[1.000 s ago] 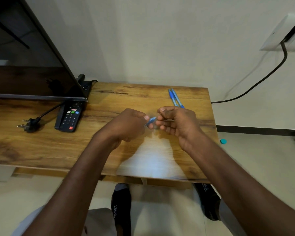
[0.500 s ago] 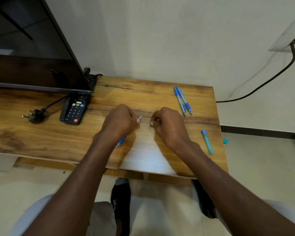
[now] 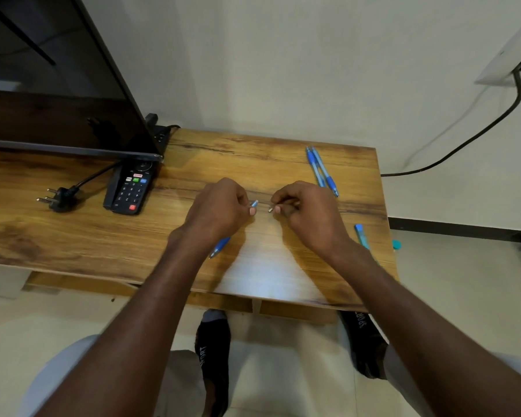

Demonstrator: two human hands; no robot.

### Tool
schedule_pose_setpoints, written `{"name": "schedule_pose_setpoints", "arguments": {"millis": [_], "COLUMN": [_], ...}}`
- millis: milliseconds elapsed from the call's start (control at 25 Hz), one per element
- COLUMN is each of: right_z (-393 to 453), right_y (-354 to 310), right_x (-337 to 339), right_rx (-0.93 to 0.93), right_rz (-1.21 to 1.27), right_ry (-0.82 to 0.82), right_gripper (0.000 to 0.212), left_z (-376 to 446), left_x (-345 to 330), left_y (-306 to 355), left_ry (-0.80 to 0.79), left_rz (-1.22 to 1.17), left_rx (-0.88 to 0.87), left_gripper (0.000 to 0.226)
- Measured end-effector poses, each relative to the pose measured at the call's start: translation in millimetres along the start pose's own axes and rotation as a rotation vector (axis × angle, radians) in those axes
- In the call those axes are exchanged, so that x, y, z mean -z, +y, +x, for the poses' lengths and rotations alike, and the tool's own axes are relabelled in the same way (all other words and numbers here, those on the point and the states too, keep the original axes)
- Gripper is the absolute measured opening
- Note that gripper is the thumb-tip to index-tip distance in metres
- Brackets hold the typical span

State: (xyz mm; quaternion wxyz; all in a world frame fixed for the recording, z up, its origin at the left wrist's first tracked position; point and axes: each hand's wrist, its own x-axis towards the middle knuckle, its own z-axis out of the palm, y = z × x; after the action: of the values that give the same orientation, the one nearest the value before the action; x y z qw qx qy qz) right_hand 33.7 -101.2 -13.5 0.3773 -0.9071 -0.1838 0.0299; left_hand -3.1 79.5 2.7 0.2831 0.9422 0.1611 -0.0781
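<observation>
Since a second ago your hands have parted: then they met on the pen, now a small gap lies between them. Your left hand (image 3: 220, 212) grips the blue pen (image 3: 221, 244) over the middle of the table (image 3: 268, 275). Your right hand (image 3: 310, 218) pinches a small pale piece (image 3: 270, 210) just beside the pen's front end.

Two blue pens (image 3: 316, 167) lie just behind your right hand. A loose blue part (image 3: 360, 233) lies near the right edge. The remote (image 3: 130, 191) and plug (image 3: 61, 197) sit well left. Wood shows between your forearms down to the near edge.
</observation>
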Motion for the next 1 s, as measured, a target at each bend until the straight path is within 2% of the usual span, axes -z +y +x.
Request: {"name": "schedule_pose_setpoints", "arguments": {"millis": [160, 320, 400, 600, 760, 880, 1000], "right_z": [-2.9, -16.0, -28.3, -43.6, -38.5, -34.6, -30.4], "right_y": [10.8, 27.9, 35.9, 58.7, 57.7, 55.6, 46.6], "right_x": [33.1, 71.2, 87.6, 101.4, 88.7, 90.1, 96.2], "right_rx": [-0.116, -0.216, -0.251, -0.421, -0.432, -0.431, -0.476], "right_rz": [0.140, 0.014, -0.122, -0.376, -0.467, -0.393, -0.106], "right_ry": [0.153, 0.231, 0.184, -0.073, -0.118, -0.146, -0.141], "right_gripper": [0.019, 0.011, 0.005, 0.034, 0.041, 0.032, 0.021], "left_z": [-4.5, -16.3, -21.1, -22.4, -24.6, -25.5, -26.0], "left_x": [1.0, -15.2, -29.2, -45.8, -45.2, -43.4, -39.3], "left_y": [10.3, 41.2, 55.5, 63.4, 64.2, 66.1, 67.2], "left_ry": [-0.078, -0.127, -0.114, -0.079, -0.074, -0.093, -0.098], "left_rz": [-0.015, -0.039, 0.044, 0.156, 0.169, 0.178, 0.195], "left_rx": [-0.086, -0.257, -0.305, -0.295, -0.267, -0.259, -0.239], "left_gripper": [0.014, 0.009, 0.011, 0.026, 0.031, 0.031, 0.028]}}
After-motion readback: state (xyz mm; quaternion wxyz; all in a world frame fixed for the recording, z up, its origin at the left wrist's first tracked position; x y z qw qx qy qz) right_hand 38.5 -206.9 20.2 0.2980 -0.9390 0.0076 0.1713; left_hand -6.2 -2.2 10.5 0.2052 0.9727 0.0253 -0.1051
